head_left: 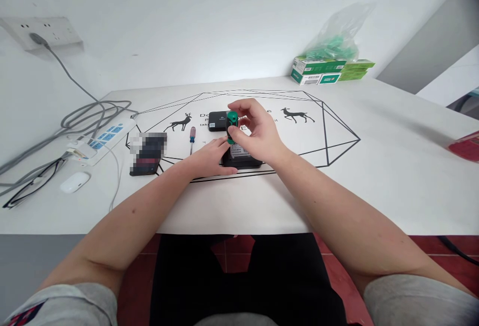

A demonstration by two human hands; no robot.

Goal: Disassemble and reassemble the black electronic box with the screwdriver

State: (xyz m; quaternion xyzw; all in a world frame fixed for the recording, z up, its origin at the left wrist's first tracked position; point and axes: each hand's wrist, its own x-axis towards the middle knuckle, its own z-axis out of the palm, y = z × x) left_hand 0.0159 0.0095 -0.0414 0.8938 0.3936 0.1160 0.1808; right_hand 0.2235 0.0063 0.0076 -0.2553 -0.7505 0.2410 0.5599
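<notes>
My right hand [258, 129] is closed around the green and black handle of a screwdriver [232, 119]. The screwdriver stands upright over a black case with a labelled metal drive [241, 152] in it; its tip is hidden. My left hand [211, 157] grips the case's left side, thumb along the front edge and fingertips close to the screwdriver. Just behind lies a flat black cover [217, 121] with a small label, partly hidden by the green handle. A second, smaller screwdriver [192, 139] with a red and blue handle rests left of the case.
A blurred-out dark phone-like object [148, 154] lies to the left. Farther left are a power strip [108, 139] with coiled cables, a white earbud case [75, 182] and eyeglasses [35, 184]. Green and white boxes [318, 71] under a plastic bag [337, 37] stand at the back right.
</notes>
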